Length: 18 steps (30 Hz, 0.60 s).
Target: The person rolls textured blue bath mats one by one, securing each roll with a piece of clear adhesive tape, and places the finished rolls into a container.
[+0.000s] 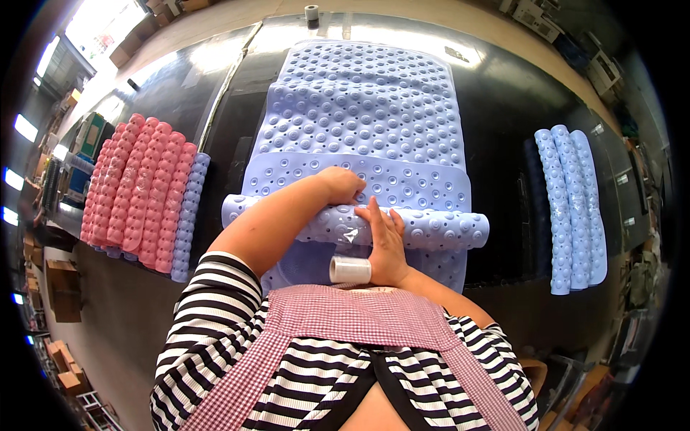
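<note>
A light-blue bumpy bath mat roll (460, 231) lies crosswise in front of me, on top of flat blue mats (366, 115) stretched over the dark table. My left hand (341, 184) reaches over the roll's far side; its fingers are curled down and closed, and whatever they grip is hidden. My right hand (387, 244) rests on the near side of the roll with fingers stretched out. Beside its palm is a roll of clear tape (351, 270), and a shiny strip of tape runs up from it onto the rolled mat.
Several pink rolled mats (136, 190) stand side by side at the left, with a blue roll (190, 215) at their right end. More blue rolls (568, 208) lie at the right. At the table's (503, 122) far edge stands a small tape roll (311, 13). Boxes (90, 136) sit far left.
</note>
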Available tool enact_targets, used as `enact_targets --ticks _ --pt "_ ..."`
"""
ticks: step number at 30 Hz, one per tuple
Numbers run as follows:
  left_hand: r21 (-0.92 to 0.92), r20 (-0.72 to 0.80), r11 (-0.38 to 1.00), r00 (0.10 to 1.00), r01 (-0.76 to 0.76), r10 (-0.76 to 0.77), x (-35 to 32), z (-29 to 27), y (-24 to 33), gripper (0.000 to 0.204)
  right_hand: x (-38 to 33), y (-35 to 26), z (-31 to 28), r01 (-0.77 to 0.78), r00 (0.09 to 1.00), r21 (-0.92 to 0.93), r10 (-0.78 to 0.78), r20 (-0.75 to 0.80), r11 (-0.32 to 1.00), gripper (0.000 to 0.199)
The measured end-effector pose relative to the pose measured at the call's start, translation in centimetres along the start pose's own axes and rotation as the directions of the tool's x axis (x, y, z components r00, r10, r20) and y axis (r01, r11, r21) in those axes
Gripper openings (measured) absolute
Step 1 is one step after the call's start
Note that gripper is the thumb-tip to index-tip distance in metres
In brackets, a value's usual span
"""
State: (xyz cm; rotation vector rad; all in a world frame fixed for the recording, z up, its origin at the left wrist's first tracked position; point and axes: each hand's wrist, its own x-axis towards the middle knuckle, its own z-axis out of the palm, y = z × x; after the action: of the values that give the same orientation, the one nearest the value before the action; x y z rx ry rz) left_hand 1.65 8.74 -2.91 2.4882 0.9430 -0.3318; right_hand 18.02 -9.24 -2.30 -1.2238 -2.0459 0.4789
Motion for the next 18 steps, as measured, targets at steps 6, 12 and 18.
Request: enact_targets --ticks 6,12,18 --pt "-0.266 -0.386 0.937 0.866 0.224 -0.317 -4.7 -1.6 -5.0 0.026 5.7 3.5 1.3 -0.014 1.000 -0.105 0.016 0.015 0.994 0.105" --pt "-0.084 -0.786 0.996 0.614 0.018 -0.077 -11.8 3.4 1.0 0.037 16.5 11.6 1.7 -0.369 0.928 0.748 0.258 0.268 0.552 0.025" --pt "0.147 -0.641 0.963 0.763 0.227 -0.082 -8.2 4.9 -0.2 0.089 21.0 12.0 -0.1 -0.237 0.971 0.698 0.186 0.150 0.676 0.015"
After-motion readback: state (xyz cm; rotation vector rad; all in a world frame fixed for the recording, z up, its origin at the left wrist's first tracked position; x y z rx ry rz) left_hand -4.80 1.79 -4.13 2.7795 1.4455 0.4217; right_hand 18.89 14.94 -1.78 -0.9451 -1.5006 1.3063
